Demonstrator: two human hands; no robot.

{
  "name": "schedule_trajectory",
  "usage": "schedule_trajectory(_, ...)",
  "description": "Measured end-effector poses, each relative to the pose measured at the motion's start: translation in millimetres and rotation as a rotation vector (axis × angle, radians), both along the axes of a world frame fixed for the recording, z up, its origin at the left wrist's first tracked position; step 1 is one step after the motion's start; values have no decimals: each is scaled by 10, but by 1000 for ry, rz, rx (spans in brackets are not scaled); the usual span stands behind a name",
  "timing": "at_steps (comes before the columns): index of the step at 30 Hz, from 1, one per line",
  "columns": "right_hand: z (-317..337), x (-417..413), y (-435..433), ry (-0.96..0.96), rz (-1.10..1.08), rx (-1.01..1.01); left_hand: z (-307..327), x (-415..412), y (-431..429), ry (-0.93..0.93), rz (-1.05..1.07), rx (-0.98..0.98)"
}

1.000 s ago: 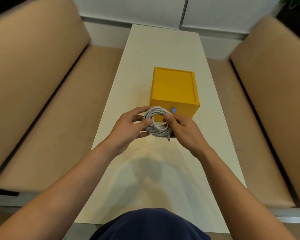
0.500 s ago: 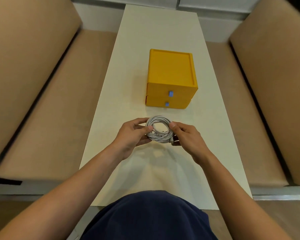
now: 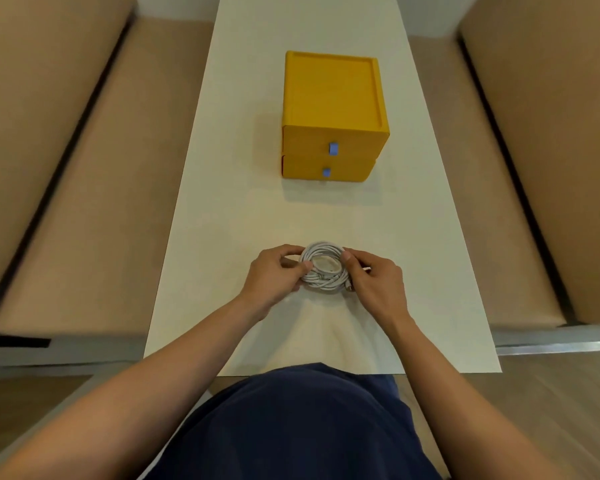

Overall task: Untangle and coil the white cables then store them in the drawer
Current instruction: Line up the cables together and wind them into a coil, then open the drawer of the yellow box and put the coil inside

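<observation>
A coil of white cable [image 3: 323, 265] is held between both hands over the near part of the white table [image 3: 243, 216]. My left hand [image 3: 274, 273] pinches the coil's left side and my right hand [image 3: 376, 277] grips its right side, where a plug end sticks out below. Farther along the table stands a yellow two-drawer box [image 3: 331, 116]. Both drawers are closed, each with a small blue handle: the upper handle [image 3: 333, 148] and the lower handle [image 3: 325, 172].
Tan cushioned benches run along both sides of the table, the left bench [image 3: 84, 174] and the right bench [image 3: 520, 161]. A wood floor [image 3: 551, 403] shows at the near right. My dark blue clothing fills the bottom centre.
The view has tilted down and the hands with the coil have drawn back from the yellow box toward me. Both drawer fronts show in full now.
</observation>
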State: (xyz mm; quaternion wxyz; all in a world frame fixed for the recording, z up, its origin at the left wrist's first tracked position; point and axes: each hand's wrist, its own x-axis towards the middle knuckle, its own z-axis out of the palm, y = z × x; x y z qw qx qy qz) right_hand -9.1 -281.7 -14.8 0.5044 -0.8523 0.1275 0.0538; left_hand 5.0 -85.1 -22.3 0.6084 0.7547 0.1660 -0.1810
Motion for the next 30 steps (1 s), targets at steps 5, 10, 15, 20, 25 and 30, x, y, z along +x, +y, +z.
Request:
schedule_trajectory(5,-97,-27,-15,-11,63,-104,-75,-60,-12,-48,-51,108)
schedule_trajectory(10,-145,-2,-50,22,107,-155,-95,-82,4,-90,-99,218)
schedule_trajectory(15,-163,16,-39,21,164,-205,-93,-80,-16,-112,-122,264)
schedule_trajectory(20,-52,68,-89,113,243,-202,41,-31,44,-52,-195,265)
schedule_trajectory(25,144,347,-172,9,140,-182,154,288,211,-233,-166,443)
schedule_trajectory(30,320,940,-81,-198,28,-131,510,948,220,-663,-92,616)
